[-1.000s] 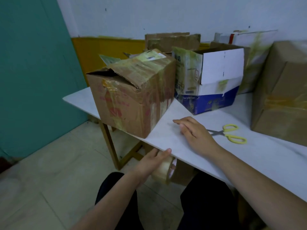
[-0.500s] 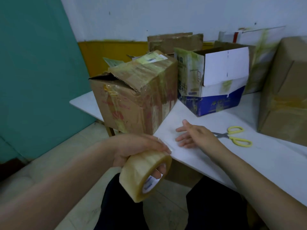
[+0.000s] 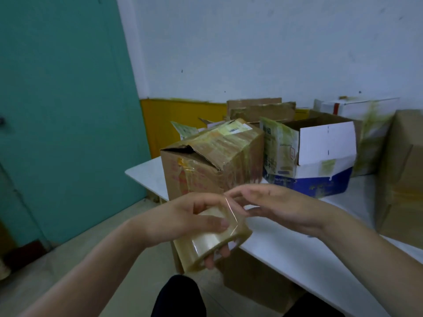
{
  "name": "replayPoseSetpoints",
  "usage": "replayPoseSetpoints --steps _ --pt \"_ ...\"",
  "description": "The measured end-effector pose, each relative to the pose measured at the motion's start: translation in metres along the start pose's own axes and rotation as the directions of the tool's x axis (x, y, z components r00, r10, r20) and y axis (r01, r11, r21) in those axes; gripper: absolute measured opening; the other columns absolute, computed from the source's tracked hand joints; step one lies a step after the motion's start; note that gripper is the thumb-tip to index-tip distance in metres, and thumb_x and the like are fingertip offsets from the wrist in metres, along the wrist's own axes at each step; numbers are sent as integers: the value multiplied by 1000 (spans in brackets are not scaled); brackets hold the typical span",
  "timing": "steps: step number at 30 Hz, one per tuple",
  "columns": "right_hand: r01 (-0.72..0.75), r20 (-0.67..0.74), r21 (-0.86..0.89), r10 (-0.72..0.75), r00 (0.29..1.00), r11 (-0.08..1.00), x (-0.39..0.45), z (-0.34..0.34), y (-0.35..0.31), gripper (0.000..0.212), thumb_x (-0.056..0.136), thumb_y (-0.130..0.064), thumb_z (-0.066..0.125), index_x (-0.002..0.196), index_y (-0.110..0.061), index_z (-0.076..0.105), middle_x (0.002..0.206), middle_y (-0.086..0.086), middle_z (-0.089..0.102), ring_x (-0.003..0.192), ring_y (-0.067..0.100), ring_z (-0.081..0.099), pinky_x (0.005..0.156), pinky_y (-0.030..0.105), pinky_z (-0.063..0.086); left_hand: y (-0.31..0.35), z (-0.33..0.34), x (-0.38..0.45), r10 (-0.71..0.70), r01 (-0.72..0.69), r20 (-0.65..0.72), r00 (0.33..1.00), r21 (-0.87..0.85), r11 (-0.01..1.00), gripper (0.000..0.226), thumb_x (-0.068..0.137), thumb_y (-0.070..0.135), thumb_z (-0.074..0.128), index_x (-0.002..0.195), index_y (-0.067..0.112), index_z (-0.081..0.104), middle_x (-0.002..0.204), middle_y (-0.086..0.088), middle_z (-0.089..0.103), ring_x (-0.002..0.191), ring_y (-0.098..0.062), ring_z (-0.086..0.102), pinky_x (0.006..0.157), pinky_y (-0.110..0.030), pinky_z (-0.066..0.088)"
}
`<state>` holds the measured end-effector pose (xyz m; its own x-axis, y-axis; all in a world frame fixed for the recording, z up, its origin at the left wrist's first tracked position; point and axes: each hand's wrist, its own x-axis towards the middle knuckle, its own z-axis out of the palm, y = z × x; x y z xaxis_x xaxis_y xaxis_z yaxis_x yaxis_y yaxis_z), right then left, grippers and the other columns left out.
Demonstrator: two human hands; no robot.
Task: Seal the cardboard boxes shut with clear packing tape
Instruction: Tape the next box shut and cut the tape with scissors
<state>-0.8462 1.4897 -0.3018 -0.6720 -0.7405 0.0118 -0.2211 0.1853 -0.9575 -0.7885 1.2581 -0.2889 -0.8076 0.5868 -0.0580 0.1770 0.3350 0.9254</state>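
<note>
White table (image 3: 286, 243), taped brown box (image 3: 212, 161), left hand (image 3: 180, 220) gripping tape roll (image 3: 210, 243)

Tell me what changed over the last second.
The left hand raised the tape roll from below the table edge to chest height. The right hand left the table and now pinches the tape's loose end. The boxes stayed put.

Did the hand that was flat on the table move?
Yes. The right hand has lifted off the white table and come toward the tape roll in the left hand.
</note>
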Motion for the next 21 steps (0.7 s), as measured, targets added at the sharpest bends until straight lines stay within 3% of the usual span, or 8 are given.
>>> replayPoseSetpoints --steps 5,8,10,13,15,18,21 --pt "56 52 -69 -52 997 996 16 -9 -19 24 93 -14 62 114 -3 68 108 8 71 103 19 66 92 26 52 1 -10 -8 26 -22 52 998 -66 998 35 95 8 55 130 5 58 94 10 76 75 -2 72 66 -15 55" --pt "45 66 -101 -38 997 994 29 -11 -20 17 89 -9 68 105 -3 67 97 5 70 91 14 65 84 23 53 -3 -18 -6 53 -53 30 998 -11 999 32 96 15 60 128 16 67 112 5 74 96 -12 71 77 -21 55" --pt "77 38 -122 -73 997 990 35 -12 -21 16 85 -12 71 100 -5 68 95 5 71 89 14 66 83 24 53 -5 -23 -4 32 -32 7 999 -35 999 31 94 18 61 124 23 70 116 -4 73 100 -23 70 80 -27 57" --pt "164 -72 -169 -179 981 972 37 -16 -34 9 85 -11 70 93 -6 68 104 11 73 95 18 69 87 27 55 4 -35 -2 -10 3 -37 999 -183 983 29 93 20 60 121 22 70 104 -10 75 87 -22 73 74 -28 58" --pt "208 -159 -168 -235 959 964 37 -24 -51 3 88 -8 66 90 -6 67 105 7 74 87 7 70 74 16 53 21 -45 0 -57 55 -2 998 -245 968 31 95 25 60 125 19 67 95 -15 75 74 -24 72 64 -28 59" --pt "191 -158 -262 -237 958 946 45 -50 -82 3 89 -11 67 88 -8 69 92 6 75 79 9 69 68 15 52 47 -65 10 -152 143 -46 987 -153 978 33 102 30 58 126 10 67 88 -19 73 65 -25 67 53 -27 58" --pt "104 -177 -365 -179 968 925 61 -80 -106 11 86 -15 71 91 -5 70 78 9 71 68 14 65 66 23 54 76 -87 21 -131 129 -150 980 -26 991 51 88 40 66 124 4 66 93 -19 74 64 -23 67 55 -27 58"
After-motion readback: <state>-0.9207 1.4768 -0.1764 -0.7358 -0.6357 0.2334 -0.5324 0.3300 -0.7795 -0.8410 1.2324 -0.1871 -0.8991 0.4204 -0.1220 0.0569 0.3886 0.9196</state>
